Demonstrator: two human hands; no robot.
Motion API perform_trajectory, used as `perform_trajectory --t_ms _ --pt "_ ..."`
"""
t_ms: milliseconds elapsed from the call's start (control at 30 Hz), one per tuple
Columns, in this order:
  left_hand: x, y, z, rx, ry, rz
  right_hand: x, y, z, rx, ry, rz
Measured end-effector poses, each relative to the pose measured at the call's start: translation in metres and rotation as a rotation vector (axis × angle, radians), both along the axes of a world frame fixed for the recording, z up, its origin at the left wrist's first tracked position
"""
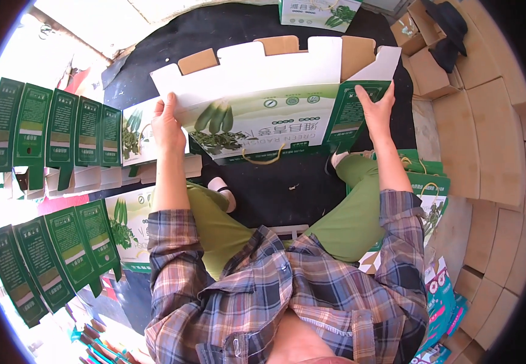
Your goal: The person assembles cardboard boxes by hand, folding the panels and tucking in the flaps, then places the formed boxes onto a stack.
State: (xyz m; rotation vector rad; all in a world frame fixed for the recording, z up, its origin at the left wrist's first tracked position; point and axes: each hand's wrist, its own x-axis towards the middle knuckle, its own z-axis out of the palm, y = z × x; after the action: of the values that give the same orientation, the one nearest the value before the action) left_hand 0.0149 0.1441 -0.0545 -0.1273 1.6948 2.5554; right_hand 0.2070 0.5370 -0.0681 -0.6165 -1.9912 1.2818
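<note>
A green and white cardboard carton (257, 115), printed with radishes and fitted with a yellow cord handle (263, 159), is held up in front of my knees. Its white and brown flaps stand open along the far edge. My left hand (169, 124) grips the carton's left end, fingers curled at the flap edge. At the right end, my right hand (377, 109) clasps the green side panel, with thumb and fingers on either side of its corner. The carton's inside is hidden from me.
Similar green cartons stand in two rows (53, 127) (50, 258) on my left. Another carton (319, 13) sits at the far edge of the black ground sheet (281, 188). Brown boxes (484, 133) are stacked on the right, with a dark hat (448, 24) on top. Green cartons (424, 173) lie beside my right leg.
</note>
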Motion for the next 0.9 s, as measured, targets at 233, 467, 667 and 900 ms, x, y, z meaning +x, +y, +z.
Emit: perform_trajectory --t_ms 233,467,667,900 --pt "0.03 0.015 0.008 0.046 0.039 -0.132 -0.005 0.012 0.014 -0.073 -0.16 -0.333" --pt "0.034 0.013 0.004 0.079 0.09 -0.184 -0.006 0.008 0.03 -0.33 -0.236 -0.283" --pt "0.042 0.018 0.017 0.089 0.328 -0.348 -0.004 0.02 0.016 -0.48 -0.204 -0.137" --pt "0.044 0.024 0.016 0.028 0.399 -0.312 -0.006 0.013 0.007 -0.628 0.026 0.212"
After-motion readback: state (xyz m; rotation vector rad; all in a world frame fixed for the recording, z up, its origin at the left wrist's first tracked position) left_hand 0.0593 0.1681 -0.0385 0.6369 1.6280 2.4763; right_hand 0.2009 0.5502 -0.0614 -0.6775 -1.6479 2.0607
